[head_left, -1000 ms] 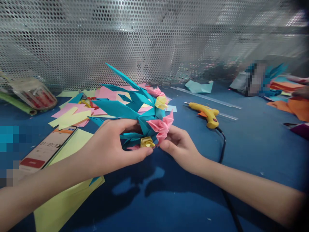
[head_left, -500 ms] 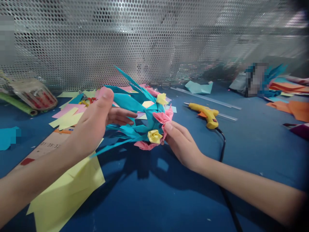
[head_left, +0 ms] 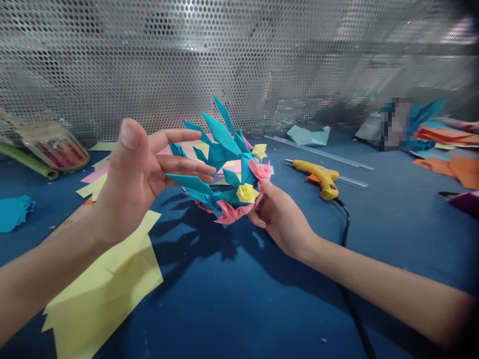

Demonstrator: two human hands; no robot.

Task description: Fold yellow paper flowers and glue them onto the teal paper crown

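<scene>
A ring-shaped paper wreath (head_left: 222,134) of pointed blue folded leaves is held up above the blue table. Pink paper flowers (head_left: 232,212) and yellow paper flowers (head_left: 247,193) sit along its near right side. My right hand (head_left: 286,219) grips that side, thumb on the pink paper, its other fingers partly hidden behind. My left hand (head_left: 130,179) is open at the left of the wreath, thumb up and fingers stretched out among the leaf tips. Whether those fingers touch the leaves I cannot tell.
Right of the wreath lies a yellow glue gun (head_left: 318,175) with a black cord, near clear glue sticks (head_left: 318,151). Yellow sheets (head_left: 112,284) lie in front left. A jar (head_left: 56,147) and a green roll (head_left: 28,160) stand left; orange paper (head_left: 464,172) lies right. Perforated metal (head_left: 239,65) closes the back.
The wreath has turned and tilted in my right hand, so its leaves point more upward. My left hand has drawn back left and its fingers have spread.
</scene>
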